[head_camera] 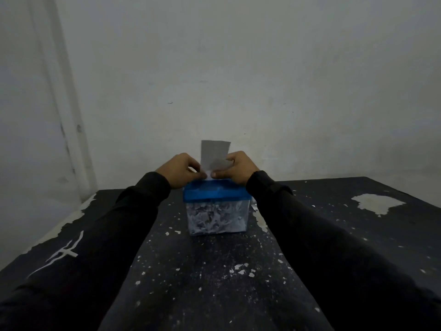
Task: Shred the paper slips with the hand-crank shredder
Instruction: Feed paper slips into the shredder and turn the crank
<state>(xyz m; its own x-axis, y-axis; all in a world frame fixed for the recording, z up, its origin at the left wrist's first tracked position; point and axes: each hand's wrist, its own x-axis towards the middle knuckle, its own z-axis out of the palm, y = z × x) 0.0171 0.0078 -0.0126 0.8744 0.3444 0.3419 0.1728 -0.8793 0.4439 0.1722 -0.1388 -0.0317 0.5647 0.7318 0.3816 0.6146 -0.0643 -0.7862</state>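
Observation:
A small shredder with a blue lid and a clear bin full of white shreds stands mid-table. A grey paper slip stands upright above the lid, its lower end at the slot. My left hand pinches the slip's lower left edge. My right hand pinches its lower right edge. Both hands rest just over the back of the lid. The crank handle is hidden from view.
The black table has chipped paint and scattered white flecks. A large bare patch lies at the right. A white wall stands close behind the table, and the table's left edge drops off.

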